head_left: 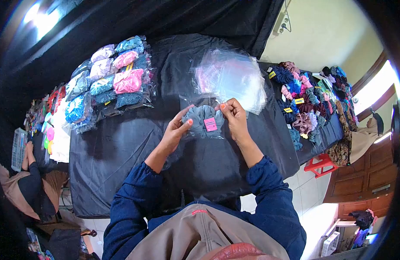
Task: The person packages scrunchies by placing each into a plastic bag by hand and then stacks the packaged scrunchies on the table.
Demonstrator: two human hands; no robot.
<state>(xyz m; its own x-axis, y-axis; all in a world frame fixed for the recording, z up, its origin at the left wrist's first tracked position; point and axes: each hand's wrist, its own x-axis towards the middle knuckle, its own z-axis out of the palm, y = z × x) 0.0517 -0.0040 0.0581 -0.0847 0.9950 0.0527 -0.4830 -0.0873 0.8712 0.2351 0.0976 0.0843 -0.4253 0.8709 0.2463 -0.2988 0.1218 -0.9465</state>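
Observation:
A grey scrunchie [194,118] with a pink tag [210,124] lies inside a clear plastic bag [204,136], held just above the black-covered table. My left hand [178,129] grips its left side between thumb and fingers. At the bag's upper right corner my right hand [233,116] pinches the plastic. Beyond my hands lies a pile of clear plastic bags [234,76]. To the left, bagged scrunchies [128,81] in pink, blue, lilac and grey are stacked in rows.
Loose scrunchies [304,122] with tags crowd a table on the right. A red stool [320,165] stands below it. At the left, another person's arm [31,156] is beside a grey basket [19,148]. A second person [365,136] is at the far right.

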